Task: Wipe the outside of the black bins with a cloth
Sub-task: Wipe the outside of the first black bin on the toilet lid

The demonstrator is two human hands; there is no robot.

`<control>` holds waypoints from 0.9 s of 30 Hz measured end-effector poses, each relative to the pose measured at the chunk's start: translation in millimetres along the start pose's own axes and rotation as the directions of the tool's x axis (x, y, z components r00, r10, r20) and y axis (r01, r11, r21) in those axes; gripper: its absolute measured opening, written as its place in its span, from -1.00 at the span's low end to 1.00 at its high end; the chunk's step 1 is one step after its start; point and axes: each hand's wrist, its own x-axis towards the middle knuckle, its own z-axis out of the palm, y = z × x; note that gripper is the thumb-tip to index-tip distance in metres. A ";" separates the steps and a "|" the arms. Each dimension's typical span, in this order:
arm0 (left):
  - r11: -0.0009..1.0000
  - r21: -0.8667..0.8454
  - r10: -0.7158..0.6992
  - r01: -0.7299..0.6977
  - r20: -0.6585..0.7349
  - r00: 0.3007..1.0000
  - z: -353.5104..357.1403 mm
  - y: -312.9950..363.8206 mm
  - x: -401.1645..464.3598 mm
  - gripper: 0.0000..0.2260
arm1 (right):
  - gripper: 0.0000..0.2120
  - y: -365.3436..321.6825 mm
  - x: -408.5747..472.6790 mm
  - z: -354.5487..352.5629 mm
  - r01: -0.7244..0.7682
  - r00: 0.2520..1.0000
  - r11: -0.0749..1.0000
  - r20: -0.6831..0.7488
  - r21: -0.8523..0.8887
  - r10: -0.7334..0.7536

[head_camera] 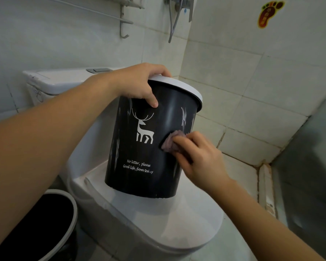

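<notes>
A black bin (132,153) with a white rim, a white deer print and white lettering stands tilted on the closed toilet lid (177,223). My left hand (137,81) grips its top rim, thumb down on the black side. My right hand (198,157) presses a small purplish-grey cloth (169,141) against the bin's right side, beside the deer. Whitish streaks mark the bin wall. A second black bin (51,228) with a white rim sits on the floor at the lower left, partly behind my left forearm.
The white toilet tank (51,81) stands behind the bin against the tiled wall. A metal towel rack (120,19) and a shower hose (174,17) hang above. A glass panel (309,157) closes the right side. A foot-shaped sticker (269,13) is on the wall.
</notes>
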 end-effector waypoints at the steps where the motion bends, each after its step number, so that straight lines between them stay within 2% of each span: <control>1: 1.000 0.000 -0.002 0.002 -0.003 1.000 0.6 0.9 -0.6 -0.43 | -0.80 -1.8 -7.2 1.2 0.038 0.999 0.999 0.024 0.020 -0.039; 5: 1.000 0.006 -0.011 0.011 -0.040 0.999 7.9 7.1 -2.2 -0.45 | -0.81 -3.5 -34.8 4.0 0.146 0.984 0.988 0.092 0.058 -0.150; 9: 1.000 -0.016 -0.006 0.004 -0.119 0.993 13.7 6.1 1.2 -0.46 | -0.80 -2.0 -39.3 4.1 0.125 0.988 0.990 0.086 0.071 -0.131; 16: 0.995 -0.098 0.013 -0.023 -0.102 0.995 6.2 -3.3 -1.2 -0.45 | -0.65 -1.2 -42.9 -2.1 0.043 0.996 0.983 0.073 0.177 -0.057; 21: 1.000 0.026 0.010 -0.010 -0.036 0.999 2.1 4.8 3.7 -0.37 | -0.62 -0.7 -43.0 -1.4 0.008 0.997 0.980 0.071 0.197 -0.022; 27: 0.987 0.153 -0.031 0.037 -0.041 0.999 10.0 11.7 15.0 -0.48 | -0.63 -3.7 -44.8 2.0 0.022 0.995 0.986 0.089 0.165 -0.037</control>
